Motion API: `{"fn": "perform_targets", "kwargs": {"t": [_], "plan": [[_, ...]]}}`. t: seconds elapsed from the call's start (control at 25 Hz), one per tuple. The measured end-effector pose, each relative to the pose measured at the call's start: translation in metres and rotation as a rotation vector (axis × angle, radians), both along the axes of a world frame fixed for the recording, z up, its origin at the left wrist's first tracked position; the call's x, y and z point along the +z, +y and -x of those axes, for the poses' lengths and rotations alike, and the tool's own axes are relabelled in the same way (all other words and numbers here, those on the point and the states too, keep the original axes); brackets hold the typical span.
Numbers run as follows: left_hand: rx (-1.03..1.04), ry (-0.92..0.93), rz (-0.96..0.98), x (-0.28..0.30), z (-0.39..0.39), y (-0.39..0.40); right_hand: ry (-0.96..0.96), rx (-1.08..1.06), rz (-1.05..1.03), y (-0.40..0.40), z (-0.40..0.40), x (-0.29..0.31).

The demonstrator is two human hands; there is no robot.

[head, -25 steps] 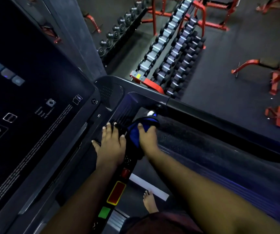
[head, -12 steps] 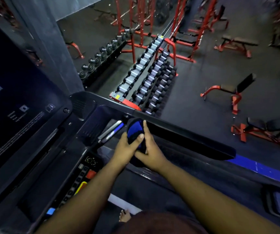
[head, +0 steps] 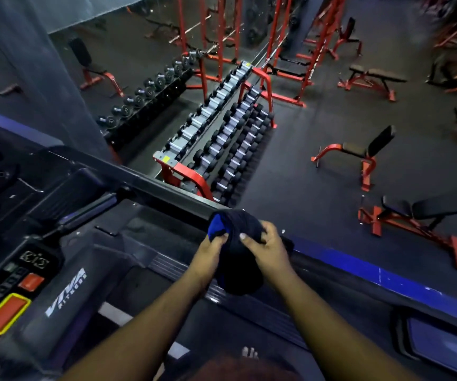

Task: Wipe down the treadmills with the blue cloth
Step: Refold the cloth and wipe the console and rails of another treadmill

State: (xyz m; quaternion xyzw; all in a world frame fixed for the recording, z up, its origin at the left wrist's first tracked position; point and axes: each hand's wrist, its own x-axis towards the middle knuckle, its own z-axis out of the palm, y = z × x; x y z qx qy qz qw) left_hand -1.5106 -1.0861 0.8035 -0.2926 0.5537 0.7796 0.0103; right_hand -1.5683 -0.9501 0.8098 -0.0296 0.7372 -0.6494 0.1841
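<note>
I saw the blue cloth (head: 235, 259) come off the console (head: 33, 273) and get bunched above the treadmill's right handrail (head: 167, 192); the left hand (head: 208, 253) and right hand (head: 267, 250) both pinched it, fingers curled, likely refolding before wiping the rail. A dumbbell rack (head: 222, 138) stood beyond the handrail, nothing blocking.

both hands hold the blue cloth (head: 235, 259) bunched between them above the treadmill (head: 145, 259) side rail: the left hand (head: 208, 251) pinches its bright blue edge, the right hand (head: 268, 251) grips its dark top. the console's red button (head: 4, 312) sits at lower left. beyond the rail stands a dumbbell rack (head: 222, 138), with red benches (head: 359, 155) to its right.
</note>
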Motion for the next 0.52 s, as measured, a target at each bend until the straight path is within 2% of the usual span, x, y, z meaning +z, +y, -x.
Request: {"fn": "perform_targets", "kwargs": {"t": [0.12, 0.24, 0.32, 0.4, 0.48, 0.52], "plan": [[0.171, -0.02, 0.163, -0.013, 0.005, 0.047, 0.097, -0.109, -0.082, 0.049, 0.028, 0.005], [0.119, -0.096, 0.315, -0.031, 0.012, 0.072, 0.318, -0.08, -0.322, 0.075, 0.057, 0.001], [0.011, -0.173, 0.467, -0.043, 0.02, 0.071, 0.57, 0.08, -0.66, 0.074, 0.072, -0.013], [-0.02, -0.231, 0.583, -0.05, 0.02, 0.061, 0.674, 0.41, -0.973, 0.068, 0.068, -0.038], [-0.068, -0.278, 0.701, -0.057, 0.014, 0.042, 0.778, 0.646, -1.169, 0.069, 0.054, -0.065], [-0.113, -0.293, 0.763, -0.06, 0.011, 0.03, 0.846, 0.682, -1.233, 0.071, 0.051, -0.077]]}}
